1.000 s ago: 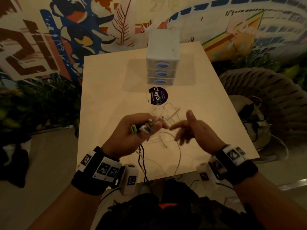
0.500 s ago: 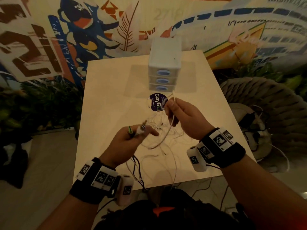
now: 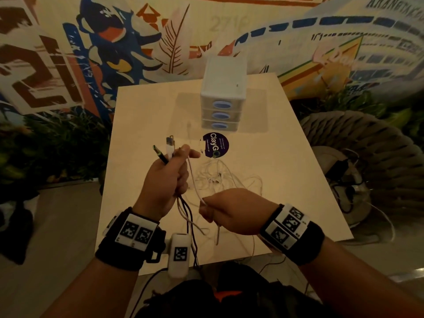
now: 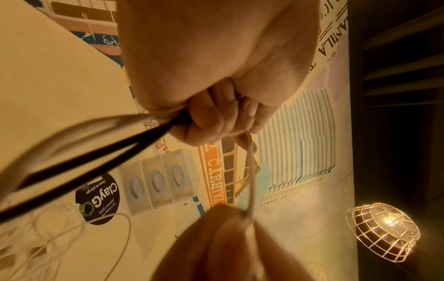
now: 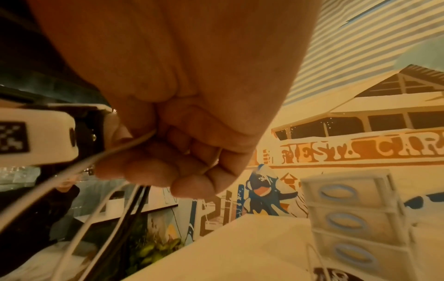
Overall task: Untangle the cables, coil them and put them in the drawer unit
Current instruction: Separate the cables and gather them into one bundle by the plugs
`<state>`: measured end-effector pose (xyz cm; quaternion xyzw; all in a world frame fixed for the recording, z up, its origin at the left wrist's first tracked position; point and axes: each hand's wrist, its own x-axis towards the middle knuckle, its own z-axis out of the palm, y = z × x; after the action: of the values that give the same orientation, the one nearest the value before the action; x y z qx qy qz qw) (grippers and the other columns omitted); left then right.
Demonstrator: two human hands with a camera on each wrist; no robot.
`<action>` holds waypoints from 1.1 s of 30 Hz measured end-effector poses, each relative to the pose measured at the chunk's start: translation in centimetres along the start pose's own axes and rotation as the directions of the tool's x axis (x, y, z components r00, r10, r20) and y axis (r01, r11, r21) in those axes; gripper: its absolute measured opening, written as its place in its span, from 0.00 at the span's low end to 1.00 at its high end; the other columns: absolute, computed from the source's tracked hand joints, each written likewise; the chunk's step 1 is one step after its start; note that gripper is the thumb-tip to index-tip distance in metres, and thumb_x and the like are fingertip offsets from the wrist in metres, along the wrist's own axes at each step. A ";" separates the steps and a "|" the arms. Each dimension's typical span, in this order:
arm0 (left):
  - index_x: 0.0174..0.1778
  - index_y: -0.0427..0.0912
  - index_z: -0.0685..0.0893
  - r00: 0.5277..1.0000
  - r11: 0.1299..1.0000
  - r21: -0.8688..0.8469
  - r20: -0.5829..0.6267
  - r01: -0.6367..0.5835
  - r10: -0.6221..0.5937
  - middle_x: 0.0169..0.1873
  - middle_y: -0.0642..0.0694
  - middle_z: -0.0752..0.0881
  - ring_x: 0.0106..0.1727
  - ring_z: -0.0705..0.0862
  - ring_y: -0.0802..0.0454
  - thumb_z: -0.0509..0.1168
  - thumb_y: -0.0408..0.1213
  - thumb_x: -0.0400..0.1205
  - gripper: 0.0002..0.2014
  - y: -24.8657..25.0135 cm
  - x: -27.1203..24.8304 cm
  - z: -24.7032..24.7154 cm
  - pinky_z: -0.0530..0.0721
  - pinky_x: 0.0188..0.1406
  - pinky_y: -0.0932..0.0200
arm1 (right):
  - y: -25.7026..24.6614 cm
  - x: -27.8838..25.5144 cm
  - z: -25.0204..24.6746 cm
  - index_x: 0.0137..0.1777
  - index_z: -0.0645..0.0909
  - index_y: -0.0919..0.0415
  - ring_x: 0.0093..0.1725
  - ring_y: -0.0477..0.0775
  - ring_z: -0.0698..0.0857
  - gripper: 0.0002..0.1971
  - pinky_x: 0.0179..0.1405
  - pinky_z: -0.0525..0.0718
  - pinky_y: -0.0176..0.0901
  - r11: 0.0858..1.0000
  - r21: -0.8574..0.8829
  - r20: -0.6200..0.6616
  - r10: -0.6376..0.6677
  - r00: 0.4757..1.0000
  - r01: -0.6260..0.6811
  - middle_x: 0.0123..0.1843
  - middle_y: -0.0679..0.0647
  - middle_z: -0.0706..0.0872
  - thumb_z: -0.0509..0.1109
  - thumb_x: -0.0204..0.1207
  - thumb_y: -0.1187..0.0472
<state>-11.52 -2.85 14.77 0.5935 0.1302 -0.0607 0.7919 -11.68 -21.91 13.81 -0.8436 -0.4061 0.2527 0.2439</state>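
- White cable (image 3: 193,177): runs taut from the left hand (image 3: 166,180) down to the right hand (image 3: 229,211), above the counter (image 3: 142,115). Its loose tail hangs below the right fist.
- Left hand fingers (image 4: 206,116) are clenched round a bundle of cables: the white cable, a second white one and two black cables (image 3: 189,216). Plug ends (image 3: 168,148) stick up above the fist, one black with a green tip, one white with a metal end.
- The black cables leave the bottom of the left fist and drop past the near counter edge; in the left wrist view they cross the frame as dark strands (image 4: 96,154).
- Right hand fingers (image 5: 153,169) are curled tight, pinching the white cable (image 5: 134,142) between thumb and fingers; hand sits lower and nearer the body than the left.
- Remaining white tangle (image 3: 220,175) lies loose on the counter between the two hands and the round dark "ClayGo" sticker (image 3: 215,145).
- Drawer unit (image 3: 223,95): white, three drawers with blue oval handles, all closed, at the far end of the counter, well apart from both hands, just behind the sticker.
- Surroundings: painted mural wall (image 3: 114,42) behind the counter; a woven seat (image 3: 367,152) to the right.
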 end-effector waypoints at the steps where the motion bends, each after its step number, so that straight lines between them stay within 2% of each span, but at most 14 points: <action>1: 0.50 0.40 0.87 1.000 1.000 -0.005 -0.027 -0.008 0.008 0.24 0.50 0.56 0.22 0.52 0.56 0.59 0.45 0.92 0.16 0.1 0.2 -0.1 0.51 0.21 0.58 | 0.7 -0.1 0.4 0.48 0.80 0.51 0.42 0.48 0.83 0.18 0.45 0.78 0.45 1.000 0.001 0.026 0.026 0.999 -0.026 0.41 0.44 0.84 0.52 0.92 0.46; 5: 0.49 0.40 0.83 0.995 0.997 -0.057 -0.089 -0.051 0.046 0.23 0.52 0.59 0.20 0.55 0.59 0.56 0.41 0.94 0.14 0.6 0.7 -0.9 0.53 0.19 0.61 | 3.4 -0.8 2.4 0.51 0.84 0.48 0.48 0.47 0.86 0.20 0.53 0.81 0.45 0.987 0.026 0.156 0.155 0.976 -0.161 0.47 0.46 0.90 0.52 0.91 0.44; 9: 0.49 0.40 0.82 0.994 0.996 0.040 -0.074 -0.076 0.078 0.23 0.52 0.60 0.21 0.56 0.59 0.57 0.42 0.93 0.13 0.3 0.3 -0.3 0.56 0.19 0.62 | 5.3 -1.7 4.1 0.57 0.84 0.43 0.48 0.43 0.87 0.17 0.54 0.84 0.46 0.973 0.110 0.110 0.192 0.975 -0.204 0.47 0.45 0.91 0.52 0.91 0.45; 12: 0.44 0.40 0.78 0.994 0.991 0.092 -0.042 -0.096 0.100 0.22 0.52 0.61 0.20 0.56 0.58 0.56 0.43 0.93 0.15 0.1 -0.1 0.8 0.58 0.18 0.63 | 6.1 -2.1 4.7 0.69 0.81 0.39 0.49 0.42 0.87 0.20 0.57 0.86 0.50 0.966 0.094 0.097 0.232 0.968 -0.241 0.53 0.40 0.89 0.54 0.87 0.35; 14: 0.43 0.40 0.77 0.995 0.986 0.130 -0.002 -0.103 0.104 0.22 0.51 0.61 0.20 0.57 0.57 0.55 0.42 0.93 0.15 0.2 -0.3 1.1 0.58 0.18 0.62 | 6.1 -2.4 4.0 0.75 0.74 0.36 0.49 0.38 0.87 0.27 0.57 0.87 0.51 0.955 0.123 0.028 0.270 0.962 -0.271 0.54 0.35 0.87 0.55 0.81 0.27; 15: 0.43 0.40 0.76 0.994 0.983 0.151 0.029 -0.109 0.106 0.22 0.51 0.61 0.20 0.56 0.57 0.55 0.42 0.93 0.15 0.2 -0.4 1.2 0.58 0.18 0.62 | 6.0 -2.5 3.2 0.77 0.70 0.35 0.48 0.36 0.87 0.30 0.56 0.88 0.50 0.950 0.163 -0.046 0.276 0.960 -0.265 0.53 0.33 0.86 0.53 0.79 0.25; 16: 0.43 0.39 0.76 0.992 0.979 0.167 0.064 -0.114 0.105 0.22 0.51 0.61 0.20 0.56 0.57 0.55 0.41 0.93 0.15 0.3 -0.5 1.2 0.57 0.18 0.62 | 5.7 -2.6 2.1 0.78 0.68 0.34 0.47 0.36 0.87 0.32 0.55 0.88 0.49 0.944 0.220 -0.133 0.277 0.951 -0.245 0.52 0.34 0.86 0.52 0.77 0.24; 18: 0.45 0.38 0.77 0.988 0.976 0.188 0.132 -0.108 0.084 0.22 0.50 0.61 0.21 0.56 0.56 0.54 0.41 0.93 0.15 0.3 -0.6 1.3 0.55 0.19 0.61 | 4.8 -2.5 -0.5 0.78 0.70 0.38 0.44 0.38 0.88 0.32 0.51 0.88 0.44 0.923 0.344 -0.287 0.279 0.917 -0.173 0.50 0.39 0.89 0.52 0.78 0.26; 20: 0.45 0.38 0.78 0.984 0.976 0.200 0.173 -0.084 0.049 0.22 0.51 0.61 0.22 0.56 0.56 0.55 0.43 0.93 0.15 0.2 -0.8 1.5 0.54 0.21 0.59 | 3.9 -2.0 -3.0 0.75 0.77 0.42 0.41 0.42 0.90 0.28 0.45 0.85 0.37 0.903 0.421 -0.392 0.265 0.881 -0.084 0.47 0.42 0.91 0.53 0.81 0.31; 22: 0.45 0.41 0.80 0.981 0.973 0.223 0.192 -0.063 0.020 0.23 0.51 0.62 0.23 0.57 0.55 0.59 0.49 0.89 0.16 -0.1 -1.0 1.9 0.54 0.24 0.56 | 2.9 -1.1 -4.8 0.68 0.84 0.46 0.39 0.46 0.89 0.26 0.41 0.81 0.33 0.873 0.488 -0.436 0.253 0.863 -0.009 0.46 0.45 0.92 0.53 0.85 0.34; 25: 0.44 0.46 0.84 0.975 0.941 0.330 0.223 -0.077 0.001 0.24 0.49 0.64 0.25 0.60 0.53 0.62 0.58 0.87 0.19 -0.6 -1.1 2.0 0.58 0.26 0.55 | 1.8 0.1 -5.7 0.58 0.86 0.51 0.36 0.47 0.86 0.17 0.38 0.80 0.35 0.813 0.563 -0.532 0.221 0.817 0.148 0.41 0.51 0.89 0.57 0.89 0.46; 28: 0.52 0.43 0.87 0.967 0.927 0.365 0.256 -0.092 -0.005 0.25 0.50 0.65 0.25 0.61 0.53 0.60 0.58 0.87 0.21 -0.8 -1.3 2.1 0.61 0.25 0.57 | 1.2 0.8 -5.6 0.50 0.86 0.54 0.34 0.48 0.83 0.11 0.36 0.81 0.42 0.762 0.591 -0.621 0.219 0.752 0.266 0.36 0.48 0.85 0.62 0.89 0.54; 30: 0.56 0.43 0.88 0.979 0.946 0.319 0.205 -0.049 -0.018 0.24 0.52 0.65 0.23 0.60 0.55 0.58 0.54 0.89 0.20 -0.7 -1.5 2.2 0.59 0.24 0.56 | 1.0 0.9 -5.4 0.45 0.85 0.58 0.31 0.48 0.84 0.12 0.35 0.81 0.41 0.724 0.625 -0.631 0.247 0.735 0.293 0.32 0.47 0.86 0.66 0.84 0.52; 33: 0.47 0.40 0.87 0.993 0.967 0.254 0.102 0.025 -0.053 0.23 0.51 0.64 0.23 0.58 0.54 0.56 0.52 0.91 0.22 -0.4 -1.4 2.1 0.54 0.27 0.52 | 0.8 0.5 -5.3 0.41 0.87 0.58 0.26 0.53 0.86 0.13 0.31 0.83 0.47 0.702 0.680 -0.556 0.304 0.773 0.213 0.30 0.52 0.88 0.71 0.75 0.48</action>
<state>-12.64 -5.04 15.30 0.6826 0.0901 -0.1244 0.7144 -7.65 -23.01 17.22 -0.7266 -0.1473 0.0969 0.6640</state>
